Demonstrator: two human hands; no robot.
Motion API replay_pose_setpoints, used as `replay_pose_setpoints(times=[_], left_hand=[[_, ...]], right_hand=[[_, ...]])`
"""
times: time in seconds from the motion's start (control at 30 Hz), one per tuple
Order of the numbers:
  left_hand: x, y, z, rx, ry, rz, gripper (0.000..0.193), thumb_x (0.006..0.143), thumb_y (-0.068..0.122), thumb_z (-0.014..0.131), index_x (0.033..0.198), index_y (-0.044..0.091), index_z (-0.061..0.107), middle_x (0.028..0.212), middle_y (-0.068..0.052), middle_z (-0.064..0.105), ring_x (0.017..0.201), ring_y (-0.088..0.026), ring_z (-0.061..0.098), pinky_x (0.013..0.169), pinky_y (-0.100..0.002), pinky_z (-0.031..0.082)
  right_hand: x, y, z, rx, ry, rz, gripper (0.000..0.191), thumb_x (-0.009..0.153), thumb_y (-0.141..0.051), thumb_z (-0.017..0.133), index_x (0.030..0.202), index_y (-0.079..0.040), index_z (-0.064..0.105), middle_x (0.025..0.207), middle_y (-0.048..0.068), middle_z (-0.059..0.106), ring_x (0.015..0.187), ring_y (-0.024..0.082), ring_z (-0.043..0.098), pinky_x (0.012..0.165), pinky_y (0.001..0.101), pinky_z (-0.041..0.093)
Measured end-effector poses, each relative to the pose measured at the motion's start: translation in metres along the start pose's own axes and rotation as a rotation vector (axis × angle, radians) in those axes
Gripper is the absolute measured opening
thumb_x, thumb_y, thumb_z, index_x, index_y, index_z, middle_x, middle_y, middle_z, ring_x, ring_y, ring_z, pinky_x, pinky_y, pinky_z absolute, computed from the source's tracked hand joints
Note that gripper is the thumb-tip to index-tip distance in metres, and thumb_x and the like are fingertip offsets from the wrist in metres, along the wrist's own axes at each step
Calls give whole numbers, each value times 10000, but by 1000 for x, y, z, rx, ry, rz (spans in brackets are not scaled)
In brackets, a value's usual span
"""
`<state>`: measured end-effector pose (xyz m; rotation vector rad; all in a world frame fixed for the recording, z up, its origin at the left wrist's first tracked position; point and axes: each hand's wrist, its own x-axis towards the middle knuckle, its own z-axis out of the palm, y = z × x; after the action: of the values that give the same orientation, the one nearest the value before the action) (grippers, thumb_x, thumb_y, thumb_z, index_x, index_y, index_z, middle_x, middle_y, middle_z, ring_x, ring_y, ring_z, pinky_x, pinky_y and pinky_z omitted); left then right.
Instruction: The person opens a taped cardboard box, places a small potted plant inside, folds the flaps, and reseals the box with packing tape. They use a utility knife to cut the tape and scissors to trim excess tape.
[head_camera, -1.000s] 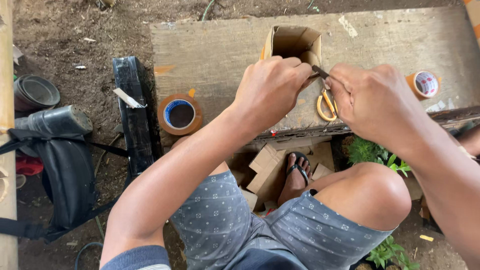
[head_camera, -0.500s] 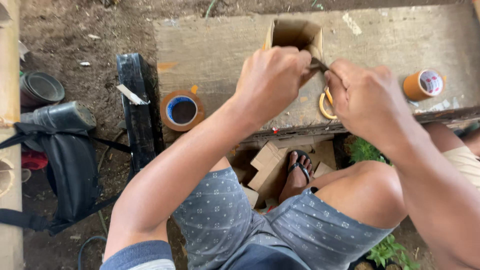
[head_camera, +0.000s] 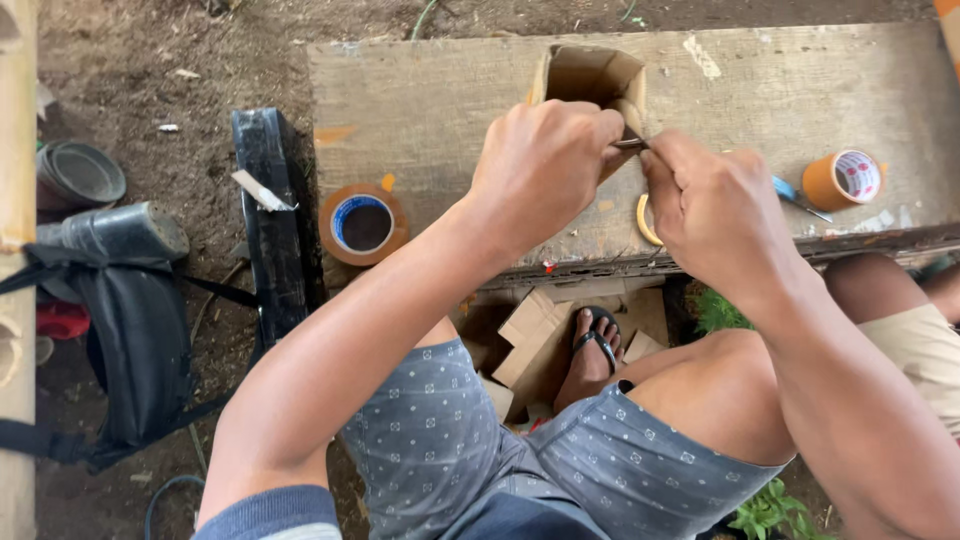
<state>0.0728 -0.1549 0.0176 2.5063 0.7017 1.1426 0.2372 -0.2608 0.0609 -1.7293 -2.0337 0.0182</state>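
A small open cardboard box (head_camera: 590, 75) stands on a worn wooden board (head_camera: 430, 110). My left hand (head_camera: 545, 165) grips the box's near wall from the front. My right hand (head_camera: 705, 205) is closed on a thin metal tool (head_camera: 630, 143) whose tip meets the box beside my left fingers; the blade is mostly hidden. Under my right hand peeks a yellow ring-shaped handle (head_camera: 645, 220), likely scissors.
A brown tape roll with a blue core (head_camera: 362, 223) lies on the board's left end, an orange tape roll (head_camera: 842, 180) at its right, with a blue-handled tool (head_camera: 795, 197) beside it. Cardboard scraps (head_camera: 530, 335) lie by my sandalled foot. A black bag (head_camera: 120, 330) sits left.
The view shifted slightly, so the board and box sit lower in frame. Both hands stay at the box's near wall, my right hand still working the tool there.
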Motion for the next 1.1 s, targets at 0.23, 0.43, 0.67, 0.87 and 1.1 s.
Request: replay_pose_setpoints(times=[0.23, 0.43, 0.67, 0.87, 1.1], left_hand=[[-2, -6, -2, -19, 8, 2, 111, 906, 153, 728, 907, 52, 683, 818, -99, 695, 718, -344, 700, 594, -463, 541], [-4, -9, -4, -74, -2, 76, 116, 917, 140, 735, 885, 60, 659, 825, -98, 670, 783, -350, 689, 638, -472, 540], [-7, -4, 1, -35, -4, 95, 70, 886, 97, 723, 891, 71, 658, 852, -85, 672, 815, -326, 699, 684, -463, 561], [1, -5, -3, -37, -29, 0, 135, 882, 166, 753, 892, 52, 683, 814, -100, 693, 715, -343, 700, 593, -459, 549], [-3, -5, -9, -51, -33, 27, 160, 865, 178, 769, 851, 52, 672, 791, -116, 689, 718, -374, 688, 587, -478, 537]], right_hand=[[-6, -6, -10, -3, -61, 115, 152, 1094, -107, 627, 979, -8, 633, 692, 226, 581, 572, 390, 587, 574, 460, 453], [-12, 3, -4, -7, -44, 63, 131, 1092, -101, 648, 994, -15, 645, 724, 228, 598, 626, 401, 603, 590, 448, 458], [2, 8, 15, 85, -35, 114, 84, 1060, -91, 627, 1023, -17, 640, 719, 227, 604, 580, 370, 631, 531, 437, 450], [0, 4, 4, 6, -45, 42, 119, 1074, -98, 629, 988, -15, 634, 741, 244, 609, 658, 434, 622, 602, 482, 480], [5, -2, -9, 38, -153, 56, 127, 1063, -115, 619, 1047, 2, 667, 813, 264, 631, 732, 464, 629, 635, 483, 489]])
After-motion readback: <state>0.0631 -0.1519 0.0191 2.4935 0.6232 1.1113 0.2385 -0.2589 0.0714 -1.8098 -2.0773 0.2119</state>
